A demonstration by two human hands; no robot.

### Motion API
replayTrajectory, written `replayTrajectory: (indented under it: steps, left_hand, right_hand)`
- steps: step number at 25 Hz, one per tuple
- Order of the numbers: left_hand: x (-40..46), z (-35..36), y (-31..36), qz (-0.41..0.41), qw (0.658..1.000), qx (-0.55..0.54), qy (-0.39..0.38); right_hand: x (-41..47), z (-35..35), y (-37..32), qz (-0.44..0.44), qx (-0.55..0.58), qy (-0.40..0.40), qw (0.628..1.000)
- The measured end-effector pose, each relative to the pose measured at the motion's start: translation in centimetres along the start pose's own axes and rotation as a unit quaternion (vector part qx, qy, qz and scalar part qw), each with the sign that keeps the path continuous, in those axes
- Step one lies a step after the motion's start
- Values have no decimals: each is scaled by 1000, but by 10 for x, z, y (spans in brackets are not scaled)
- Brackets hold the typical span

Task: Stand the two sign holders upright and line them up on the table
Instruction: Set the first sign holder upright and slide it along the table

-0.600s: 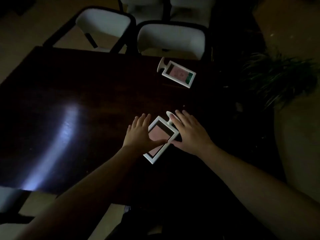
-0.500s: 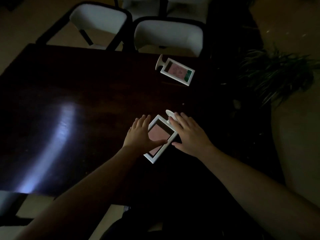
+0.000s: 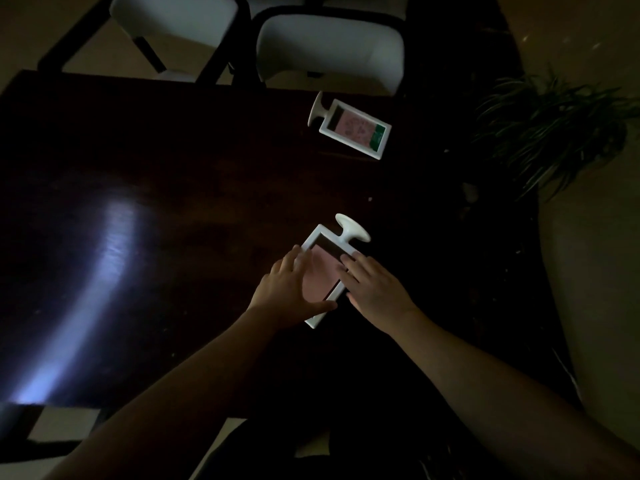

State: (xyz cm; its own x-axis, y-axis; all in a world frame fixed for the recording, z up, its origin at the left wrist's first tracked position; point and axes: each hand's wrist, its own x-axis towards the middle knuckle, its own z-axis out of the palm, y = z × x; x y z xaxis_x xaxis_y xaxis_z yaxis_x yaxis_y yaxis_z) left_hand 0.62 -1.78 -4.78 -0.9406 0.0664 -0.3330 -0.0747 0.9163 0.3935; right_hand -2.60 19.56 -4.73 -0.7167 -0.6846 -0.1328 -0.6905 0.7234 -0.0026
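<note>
The near sign holder (image 3: 323, 271), a white frame with a pink card and a round foot pointing away from me, lies flat on the dark table (image 3: 173, 202). My left hand (image 3: 289, 294) grips its left edge with the thumb across the lower part of the frame. My right hand (image 3: 372, 289) lies on its right edge, fingers over the frame. A second sign holder (image 3: 353, 128), white with a pink and green card, lies flat near the table's far edge, untouched.
Two white chairs (image 3: 329, 46) with dark frames stand behind the table's far side. A leafy potted plant (image 3: 547, 126) sits on the floor to the right. A bright light reflection (image 3: 86, 289) streaks the table's left half.
Both hands have slid back along the near holder toward me, uncovering its round foot. The holder has turned slightly. The far holder has not moved.
</note>
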Motion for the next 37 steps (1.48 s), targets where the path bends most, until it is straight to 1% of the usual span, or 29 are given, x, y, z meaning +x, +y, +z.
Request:
replayTrajectory:
  steps: [4,6,12,14,17,22,24,26,31,33,37]
  left_hand:
    - [-3,2,-4,16,1000,6,0]
    - [-5,2,-4,22,1000,7,-5]
    - [-13,-6,-6,31,999,17,-15]
    - [-16,-13,-6,39,999,13,-15]
    - [-23,-23,-7,56,998,-6,15]
    - [-28,-41,-6,88,994,-13,67]
    - [-30,-49,-4,99,992,-8,82]
    - [-31,-59,1,105,990,-4,98]
    - [-32,-85,17,116,979,29,168]
    - [-32,-91,22,126,972,52,190]
    - [-31,-93,32,144,961,112,210]
  right_hand:
    - [2,2,-2,-22,-24,3,999]
    - [1,3,-2,-33,-41,19,998]
    - [-1,3,3,-81,-22,112,990]
    - [-1,1,3,-82,-10,119,989]
    - [2,-5,2,-73,-2,143,987]
    - [13,-11,3,-80,56,191,977]
    - [18,-16,2,-38,118,224,967]
    - [22,-21,-1,7,183,256,949]
    - [27,-35,-1,62,310,283,905]
    - [29,-41,-2,103,352,281,887]
    - [30,-49,3,173,418,237,860]
